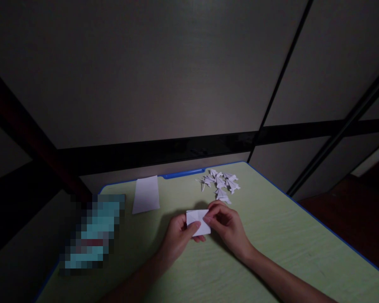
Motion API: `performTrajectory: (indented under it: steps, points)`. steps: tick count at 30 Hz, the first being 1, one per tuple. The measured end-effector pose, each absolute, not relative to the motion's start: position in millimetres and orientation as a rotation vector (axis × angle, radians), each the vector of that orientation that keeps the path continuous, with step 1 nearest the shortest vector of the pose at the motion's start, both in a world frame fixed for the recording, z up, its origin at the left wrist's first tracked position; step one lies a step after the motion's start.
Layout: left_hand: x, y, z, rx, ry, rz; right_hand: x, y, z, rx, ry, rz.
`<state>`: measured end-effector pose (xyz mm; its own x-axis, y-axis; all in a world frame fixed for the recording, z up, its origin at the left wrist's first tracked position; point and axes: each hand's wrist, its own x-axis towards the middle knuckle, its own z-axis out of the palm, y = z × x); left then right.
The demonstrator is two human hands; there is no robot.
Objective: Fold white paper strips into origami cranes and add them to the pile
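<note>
A small folded square of white paper (196, 218) is held above the table in both hands, its creases faintly visible. My left hand (177, 235) grips it from the left, thumb on top and fingers underneath. At its right edge, my right hand (227, 225) pinches the upper corner between thumb and index finger. Just beyond the hands lies a loose group of folded white paper figures (220, 182), several of them with pointed shapes. To the left of that group rests a flat white sheet of paper (146, 194).
The light green table (281, 240) has a blue edge and a blue recessed handle (183, 173) at its far side. A blurred-out teal item (96, 231) lies along the left edge. Grey panels (158, 75) with black strips rise directly behind the table.
</note>
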<state>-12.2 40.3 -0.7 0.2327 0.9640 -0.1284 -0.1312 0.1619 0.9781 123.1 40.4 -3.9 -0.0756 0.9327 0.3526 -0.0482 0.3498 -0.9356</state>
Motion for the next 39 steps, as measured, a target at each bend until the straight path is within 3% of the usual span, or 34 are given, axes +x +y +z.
performTrajectory:
  steps: [23,39]
  points:
    - [-23,48,-2,0.864,0.829,0.960,134,45,-2,-0.748,-1.589,1.213]
    - [-23,48,-4,1.027,0.902,0.921,134,42,0,-0.795,-1.692,1.140]
